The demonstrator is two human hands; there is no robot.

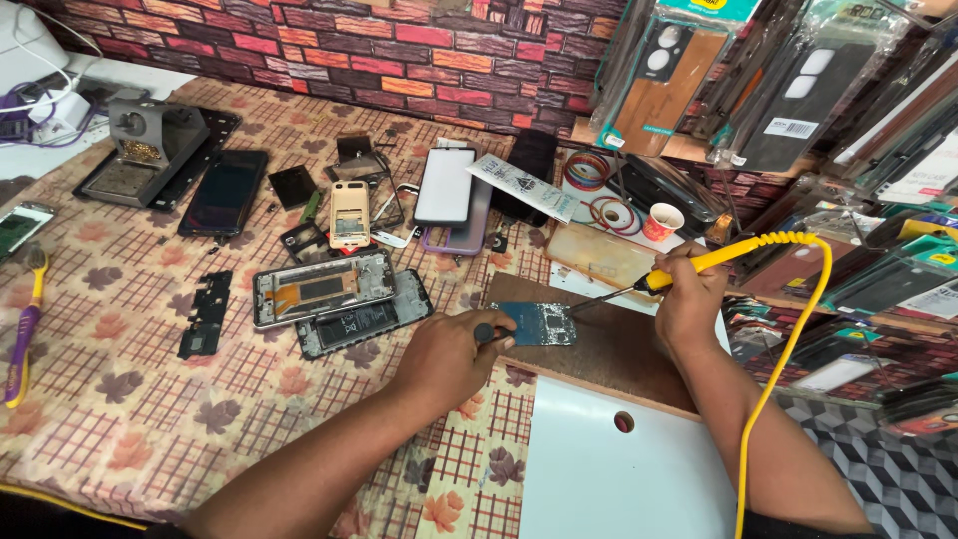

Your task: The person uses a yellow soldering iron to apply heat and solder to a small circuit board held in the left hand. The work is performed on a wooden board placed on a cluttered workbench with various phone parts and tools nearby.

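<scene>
Yellow soldering iron (699, 265) gripped in the right hand (689, 299); left hand (444, 359) pins the circuit board (537, 324). Best kept steady, tip touching lightly.

A: Item one, hands?
B: Right hand (687, 299) closed around a yellow soldering iron (699, 265), tip resting at the edge of a blue circuit board (539, 323). Left hand (446, 356) pinning that board by its near corner, with a small dark tool (485, 331) under the fingertips.
A: Surface?
B: Board lies on a brown wooden slab (609, 349), white panel (599, 469) just beside it, patterned tablecloth (120, 399) beneath.
A: Nearby stock?
B: Two opened phone frames (339, 299) left of the hand, a dark phone (225, 190), a white-backed phone (445, 186), a paper cup (663, 221), wire spools (599, 190), a purple-handled toothbrush (25, 329), packaged phone cases (798, 90) hanging at right.
</scene>
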